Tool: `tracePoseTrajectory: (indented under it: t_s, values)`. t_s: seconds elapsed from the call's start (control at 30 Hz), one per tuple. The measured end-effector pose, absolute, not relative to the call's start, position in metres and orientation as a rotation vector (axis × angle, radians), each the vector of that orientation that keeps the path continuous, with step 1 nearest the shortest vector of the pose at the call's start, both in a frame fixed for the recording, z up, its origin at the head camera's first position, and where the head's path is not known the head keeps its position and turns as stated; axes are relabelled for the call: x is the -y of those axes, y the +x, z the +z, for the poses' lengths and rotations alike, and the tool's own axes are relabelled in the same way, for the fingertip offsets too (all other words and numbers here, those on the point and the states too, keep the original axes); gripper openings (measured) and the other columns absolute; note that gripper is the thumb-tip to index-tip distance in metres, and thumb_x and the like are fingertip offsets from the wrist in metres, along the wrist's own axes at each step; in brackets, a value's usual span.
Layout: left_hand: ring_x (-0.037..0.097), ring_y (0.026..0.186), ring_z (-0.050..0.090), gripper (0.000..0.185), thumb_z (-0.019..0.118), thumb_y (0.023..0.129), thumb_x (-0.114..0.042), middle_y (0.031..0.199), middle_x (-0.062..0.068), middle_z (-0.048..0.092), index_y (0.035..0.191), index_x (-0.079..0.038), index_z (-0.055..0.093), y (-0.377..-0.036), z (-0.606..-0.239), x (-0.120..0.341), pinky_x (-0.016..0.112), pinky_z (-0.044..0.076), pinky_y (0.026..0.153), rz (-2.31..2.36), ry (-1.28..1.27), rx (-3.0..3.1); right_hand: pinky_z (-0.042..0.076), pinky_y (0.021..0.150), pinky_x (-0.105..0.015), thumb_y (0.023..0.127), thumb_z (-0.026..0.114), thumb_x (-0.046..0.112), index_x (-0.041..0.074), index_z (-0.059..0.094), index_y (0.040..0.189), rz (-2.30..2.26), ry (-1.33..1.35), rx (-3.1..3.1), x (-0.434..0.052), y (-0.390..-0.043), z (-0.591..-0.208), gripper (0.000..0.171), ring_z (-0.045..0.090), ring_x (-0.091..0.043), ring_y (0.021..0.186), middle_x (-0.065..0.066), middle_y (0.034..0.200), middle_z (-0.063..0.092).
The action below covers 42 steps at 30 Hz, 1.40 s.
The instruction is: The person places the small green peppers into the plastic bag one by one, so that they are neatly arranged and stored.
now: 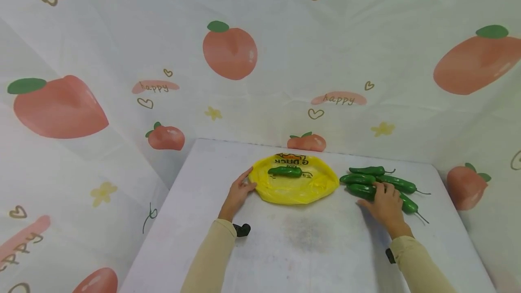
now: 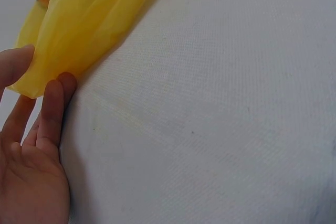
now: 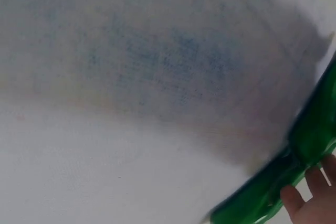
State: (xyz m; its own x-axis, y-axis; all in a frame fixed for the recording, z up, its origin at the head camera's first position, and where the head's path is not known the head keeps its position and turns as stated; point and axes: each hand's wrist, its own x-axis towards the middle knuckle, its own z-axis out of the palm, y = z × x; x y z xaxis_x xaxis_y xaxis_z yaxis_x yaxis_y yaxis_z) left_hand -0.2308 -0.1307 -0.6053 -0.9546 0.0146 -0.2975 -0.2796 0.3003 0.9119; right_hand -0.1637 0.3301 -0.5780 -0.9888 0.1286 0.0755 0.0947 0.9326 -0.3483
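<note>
A yellow plastic bag (image 1: 291,194) with dark print lies spread on the table. A green chili pepper (image 1: 285,172) rests within its outline; whether inside or on top I cannot tell. At the bag's left edge my left hand (image 1: 237,197) holds the plastic, thumb on one side and fingers on the other, as the left wrist view shows. My right hand (image 1: 387,208) is over a group of several green chili peppers (image 1: 360,191), its fingertips touching them. In the right wrist view, the fingertips rest against two peppers (image 3: 252,200), partly cut off by the frame.
The white table (image 1: 268,257) has a greyish smudge near its middle. Behind and beside it hangs a pale cloth (image 1: 264,103) printed with fruit, flowers and hearts. Small black devices (image 1: 243,230) sit at both wrists.
</note>
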Motion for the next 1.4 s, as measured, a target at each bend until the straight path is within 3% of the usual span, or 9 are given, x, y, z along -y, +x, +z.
tracePoseTrajectory:
  t_s: [0.23, 0.6, 1.4]
  values:
    - [0.014, 0.058, 0.039, 0.054, 0.067, 0.087, -0.037, 0.068, -0.001, 0.049, 0.130, -0.060, 0.043, -0.231, -0.607, 0.131, 0.028, 0.038, 0.058, 1.696, -0.234, -2.325, 0.025, 0.090, -0.073, 0.078, 0.076, 0.034, -0.006, 0.035, 0.136, 0.582, -0.190, 3.003, -0.334, -0.163, -0.579, 0.082, 0.029, -0.058, 0.116, -0.038, 0.131, 0.032]
    - [0.015, 0.058, 0.039, 0.054, 0.068, 0.087, -0.038, 0.067, 0.000, 0.049, 0.128, -0.061, 0.043, -0.232, -0.608, 0.131, 0.028, 0.038, 0.059, 1.691, -0.222, -2.337, 0.030, 0.087, -0.067, 0.086, 0.069, 0.021, -0.002, 0.048, 0.129, 0.615, -0.124, 2.979, -0.338, -0.158, -0.579, 0.054, 0.034, -0.057, 0.110, -0.037, 0.121, 0.039]
    - [0.013, 0.055, 0.037, 0.055, 0.068, 0.087, -0.034, 0.061, -0.004, 0.045, 0.131, -0.057, 0.044, -0.231, -0.607, 0.131, 0.027, 0.037, 0.057, 1.740, -0.224, -2.323, 0.032, 0.093, -0.065, 0.088, 0.068, 0.021, -0.004, 0.047, 0.132, 0.709, -0.048, 2.925, -0.339, -0.152, -0.575, 0.055, 0.036, -0.054, 0.114, -0.034, 0.125, 0.043]
